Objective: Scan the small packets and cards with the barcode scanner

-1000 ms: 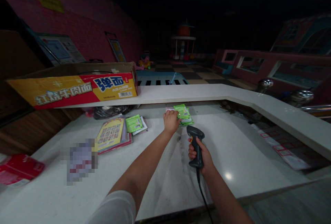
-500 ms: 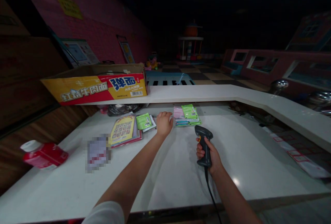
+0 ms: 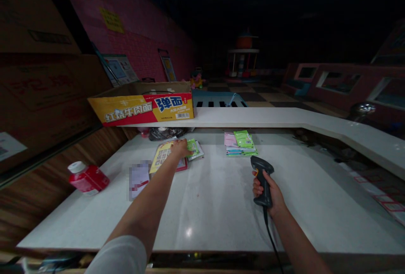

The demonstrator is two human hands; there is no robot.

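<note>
My right hand (image 3: 266,189) is wrapped around the grip of a dark grey barcode scanner (image 3: 263,181), held upright above the white counter with its cable hanging down. My left hand (image 3: 179,148) reaches over the yellow printed sheet (image 3: 160,156) to a small green packet (image 3: 192,146). Its thumb and fingers are apart at the packet's left side, and the hand covers part of it. Under the green packet lies a whitish packet (image 3: 200,151). Farther right, a stack of flat packets has a pink packet (image 3: 230,139) and another green packet (image 3: 244,138) on top.
A red bottle (image 3: 89,178) with a white cap lies on the left. A blurred card (image 3: 138,177) is near my left forearm. On the raised white ledge (image 3: 247,116) stands an open yellow-and-red carton (image 3: 142,107). Brown boxes (image 3: 47,84) are stacked at far left.
My left hand has moved left, from beside the right-hand stack to the green packet near the yellow sheet. My right hand still holds the scanner. The view has turned slightly left.
</note>
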